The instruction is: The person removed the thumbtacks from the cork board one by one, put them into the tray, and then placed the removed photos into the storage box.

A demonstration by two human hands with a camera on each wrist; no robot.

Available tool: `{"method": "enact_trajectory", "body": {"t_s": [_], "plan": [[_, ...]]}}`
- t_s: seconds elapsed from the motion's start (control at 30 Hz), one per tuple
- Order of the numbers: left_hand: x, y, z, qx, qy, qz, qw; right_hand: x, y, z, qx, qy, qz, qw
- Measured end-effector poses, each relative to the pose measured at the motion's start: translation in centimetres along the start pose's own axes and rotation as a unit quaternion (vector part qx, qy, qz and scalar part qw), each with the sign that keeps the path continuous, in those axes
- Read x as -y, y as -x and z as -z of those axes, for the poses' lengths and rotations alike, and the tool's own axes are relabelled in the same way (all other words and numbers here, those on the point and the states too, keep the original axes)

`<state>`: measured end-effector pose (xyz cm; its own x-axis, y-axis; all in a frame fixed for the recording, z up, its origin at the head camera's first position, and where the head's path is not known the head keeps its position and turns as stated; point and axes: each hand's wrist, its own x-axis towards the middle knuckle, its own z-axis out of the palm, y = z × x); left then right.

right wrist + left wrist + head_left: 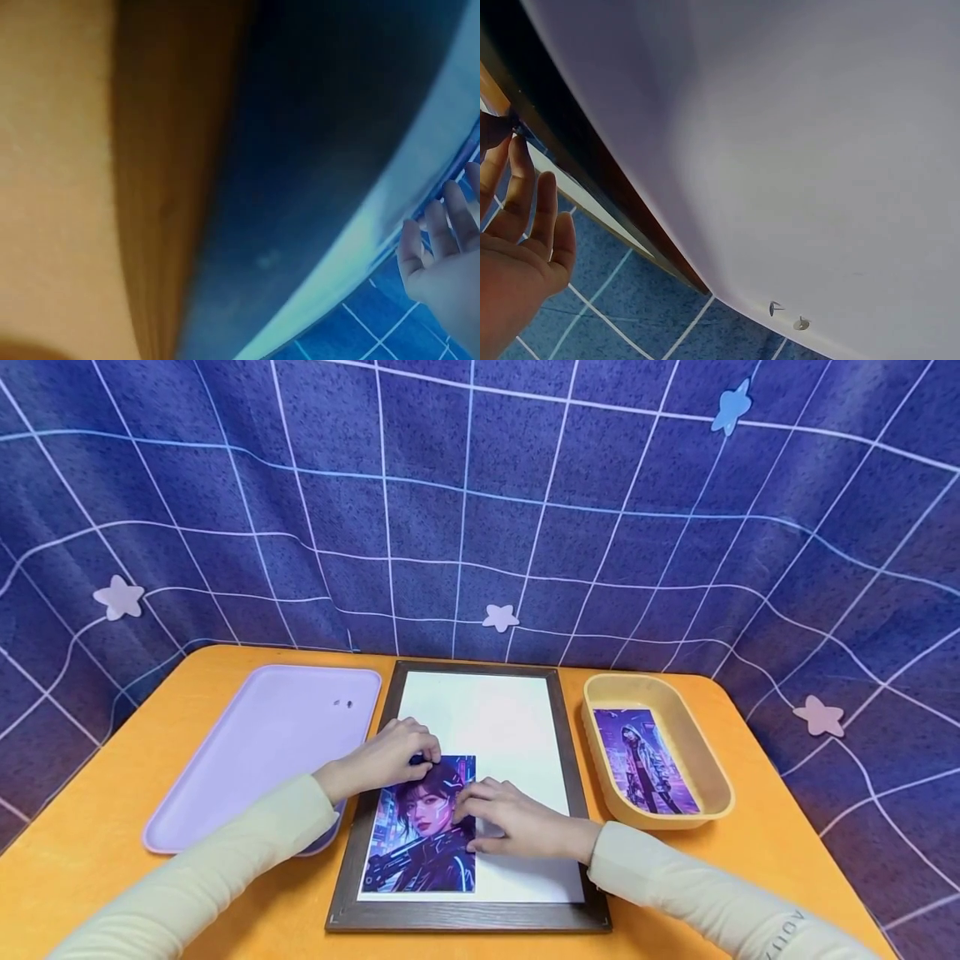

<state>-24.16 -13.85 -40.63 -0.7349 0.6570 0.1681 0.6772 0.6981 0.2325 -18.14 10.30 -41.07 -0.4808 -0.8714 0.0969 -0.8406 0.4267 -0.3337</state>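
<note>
A picture card (423,860) of a dark-haired figure in neon colours lies on the lower left of a white board (487,710) with a dark frame (468,917). At the card's upper edge, my left hand (390,753) pinches with thumb and forefinger; in the left wrist view those fingertips (516,139) meet at a dark blue edge, the other fingers loosely bent. My right hand (517,822) rests over the card's right edge, fingertips on the picture and thumb lower down beside the edge. The right wrist view shows its fingers (442,232) gently bent.
Left of the frame lies a lilac tray (277,743) with two small metal tacks (801,324) near its far end. On the right, a yellow basin (712,785) holds another picture card (641,760). A blue gridded curtain (450,510) hangs behind the orange table (97,827).
</note>
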Motion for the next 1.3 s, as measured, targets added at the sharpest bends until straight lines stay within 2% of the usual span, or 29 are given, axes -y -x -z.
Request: {"method": "enact_trajectory", "body": {"t_s": [0.23,0.77,1.3], "plan": [[0.14,0.1,0.21,-0.002,0.003,-0.005,1.0,-0.08,-0.09,-0.19,-0.003,0.005,-0.001,1.0],[0.42,0.05,0.37,0.012,0.006,-0.005,0.9999,-0.38,-0.09,-0.3,0.002,-0.037,-0.023,0.9991],[0.45,-0.09,0.32,0.019,0.001,-0.011,0.9998,-0.48,0.02,-0.38,0.007,-0.047,-0.027,0.9985]]}}
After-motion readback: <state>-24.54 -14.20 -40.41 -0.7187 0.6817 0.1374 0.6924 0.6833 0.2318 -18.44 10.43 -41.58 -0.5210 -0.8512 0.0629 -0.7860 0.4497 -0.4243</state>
